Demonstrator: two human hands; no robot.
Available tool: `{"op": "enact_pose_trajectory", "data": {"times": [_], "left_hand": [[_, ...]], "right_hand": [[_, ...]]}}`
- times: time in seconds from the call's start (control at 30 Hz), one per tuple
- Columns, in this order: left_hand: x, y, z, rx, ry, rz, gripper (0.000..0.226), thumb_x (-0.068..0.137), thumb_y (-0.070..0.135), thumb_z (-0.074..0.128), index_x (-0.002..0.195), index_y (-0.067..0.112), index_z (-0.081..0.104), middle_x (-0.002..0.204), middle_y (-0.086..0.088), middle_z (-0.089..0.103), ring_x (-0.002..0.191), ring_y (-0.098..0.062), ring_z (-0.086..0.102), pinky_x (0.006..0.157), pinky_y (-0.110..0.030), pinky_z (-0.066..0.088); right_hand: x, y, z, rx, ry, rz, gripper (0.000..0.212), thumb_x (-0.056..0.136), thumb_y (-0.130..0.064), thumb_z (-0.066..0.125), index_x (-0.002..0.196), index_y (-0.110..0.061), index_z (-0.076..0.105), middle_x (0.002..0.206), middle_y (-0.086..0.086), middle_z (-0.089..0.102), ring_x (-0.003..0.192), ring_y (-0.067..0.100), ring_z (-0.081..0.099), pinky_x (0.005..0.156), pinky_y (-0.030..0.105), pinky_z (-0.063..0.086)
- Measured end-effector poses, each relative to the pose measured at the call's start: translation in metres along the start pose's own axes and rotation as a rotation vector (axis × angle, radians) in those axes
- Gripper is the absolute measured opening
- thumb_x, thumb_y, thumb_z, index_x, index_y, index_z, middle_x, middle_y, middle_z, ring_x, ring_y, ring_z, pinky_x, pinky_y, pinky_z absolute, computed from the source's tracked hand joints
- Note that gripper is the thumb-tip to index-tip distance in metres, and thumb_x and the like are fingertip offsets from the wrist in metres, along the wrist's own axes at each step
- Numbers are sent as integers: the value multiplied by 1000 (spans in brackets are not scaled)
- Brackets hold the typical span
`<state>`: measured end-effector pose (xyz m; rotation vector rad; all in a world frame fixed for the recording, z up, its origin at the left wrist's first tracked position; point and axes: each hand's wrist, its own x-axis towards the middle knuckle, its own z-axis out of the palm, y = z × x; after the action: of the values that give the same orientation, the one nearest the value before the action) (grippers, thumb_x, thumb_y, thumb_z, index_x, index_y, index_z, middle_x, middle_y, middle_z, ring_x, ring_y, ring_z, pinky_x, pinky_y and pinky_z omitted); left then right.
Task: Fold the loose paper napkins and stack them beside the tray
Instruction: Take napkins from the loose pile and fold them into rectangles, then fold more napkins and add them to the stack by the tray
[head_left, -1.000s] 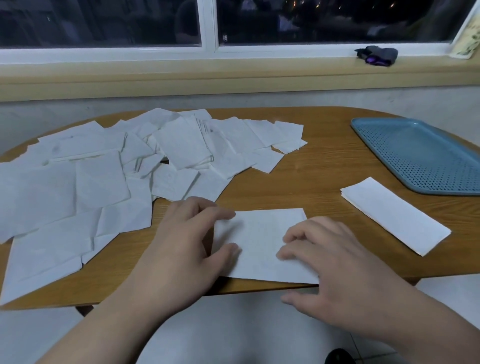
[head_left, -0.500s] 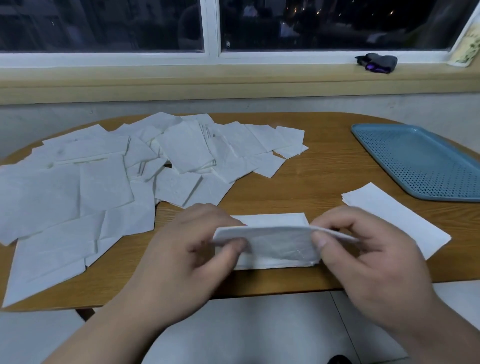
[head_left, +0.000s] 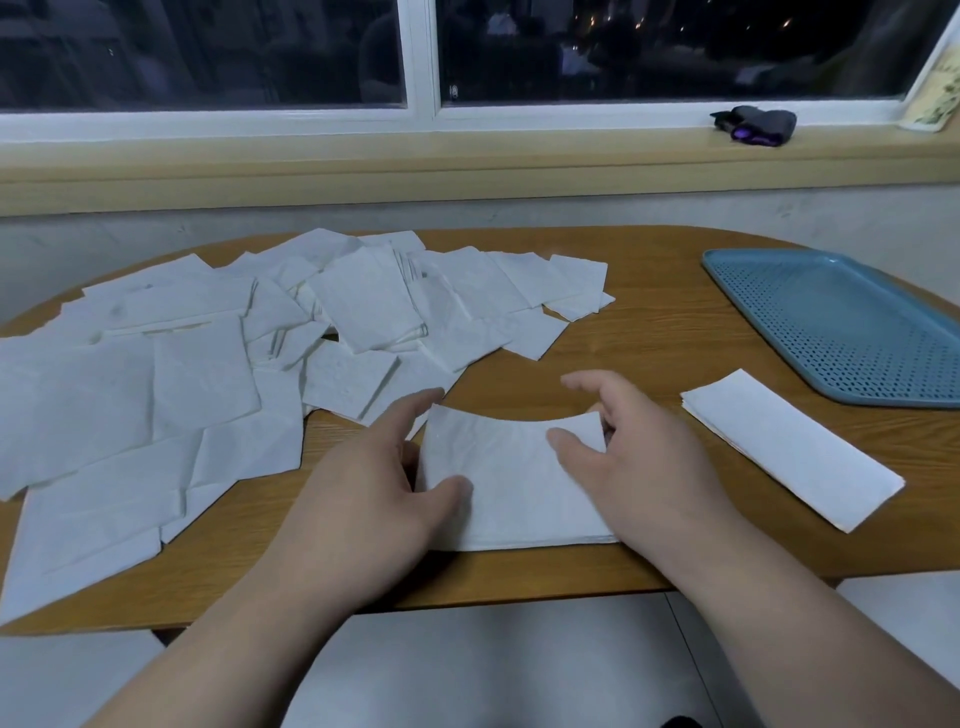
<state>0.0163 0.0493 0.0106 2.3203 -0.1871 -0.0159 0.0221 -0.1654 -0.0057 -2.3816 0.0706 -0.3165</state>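
Holds napkin (head_left: 509, 478) at near table (head_left: 649, 332) edge, about mid-width, far edge lifted and bowed, near edge flat on the wood. Grips its left edge with left hand (head_left: 363, 499), thumb on top, fingers curled behind; pinches far right corner with right hand (head_left: 639, 467), thumb on top, fingers curled behind, index sticking out free. Elsewhere: folded stack (head_left: 789, 447) to the right, just beside tray (head_left: 841, 322) at right table edge, not touching; loose pile (head_left: 208, 374) over left half, up to far edge.
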Motion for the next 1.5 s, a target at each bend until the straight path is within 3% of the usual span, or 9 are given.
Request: {"op": "enact_pose_trajectory", "data": {"times": [0.17, 0.37, 0.57, 0.67, 0.77, 1.0, 1.13, 1.3, 1.5], "left_hand": [[-1, -4, 4, 153, -17, 13, 82, 84, 43, 70, 149, 56, 21, 85, 12, 67, 79, 1, 60, 69, -18, 48], [3, -15, 5, 239, 36, 55, 66, 81, 58, 66, 142, 43, 46, 99, 22, 48, 106, -5, 48, 87, -26, 43], [5, -16, 5, 365, 32, 5, 62, 84, 62, 57, 141, 41, 47, 114, 13, 43, 122, -11, 37, 99, -28, 35], [5, -12, 8, 386, 22, -4, 56, 84, 63, 56, 134, 41, 52, 113, 12, 44, 119, -11, 36, 91, -26, 32], [6, -9, 12, 382, 16, 11, 52, 84, 65, 54, 131, 43, 54, 112, 12, 45, 117, -11, 38, 91, -27, 34], [5, 3, 26, 324, 2, 38, 44, 83, 70, 53, 116, 43, 62, 104, 20, 45, 107, -8, 41, 86, -26, 36], [6, 12, 42, 343, -40, 50, 63, 74, 85, 42, 119, 46, 62, 107, 22, 45, 110, -5, 40, 98, -29, 38], [6, 61, 71, -39, -184, 42, 61, 71, 90, 39, 89, 42, 72, 93, 17, 62, 95, 2, 55, 84, -25, 42], [22, 127, 116, -683, -340, -89, 26, 85, 44, 67, 70, 22, 70, 73, -2, 66, 69, -15, 56, 74, -36, 38]], "right_hand": [[2, 2, 1, -94, -6, -63, 44, 94, -41, 64, 136, -38, 52, 72, -14, 42, 70, 5, 45, 59, 21, 34], [2, 4, 0, -273, -96, -130, 41, 96, -41, 57, 137, -35, 55, 126, -19, 47, 120, 4, 39, 105, 26, 36], [5, -2, -4, -419, -241, -115, 42, 96, -44, 50, 137, -37, 54, 130, -16, 52, 127, 10, 39, 112, 33, 28], [6, -5, -12, -428, -300, -53, 24, 89, -39, 53, 111, -35, 63, 107, -20, 55, 113, 9, 48, 105, 33, 34], [3, -8, -21, -365, -344, 2, 7, 82, -32, 57, 86, -27, 61, 89, -12, 59, 89, 8, 53, 76, 26, 37], [-4, 13, -51, -29, -244, 100, 7, 77, -25, 63, 76, -23, 56, 69, -7, 58, 62, 9, 52, 57, 30, 43], [-8, 31, -75, 230, -146, 147, 7, 77, -23, 66, 79, -21, 59, 76, 5, 66, 65, 21, 59, 57, 31, 43], [-12, 51, -109, 661, -56, 189, 9, 70, -16, 69, 74, -18, 61, 81, 22, 68, 69, 28, 61, 65, 38, 42], [-15, 75, -142, 836, -3, 255, 12, 71, -10, 68, 78, -17, 61, 75, 14, 68, 65, 27, 61, 55, 31, 41]]}}
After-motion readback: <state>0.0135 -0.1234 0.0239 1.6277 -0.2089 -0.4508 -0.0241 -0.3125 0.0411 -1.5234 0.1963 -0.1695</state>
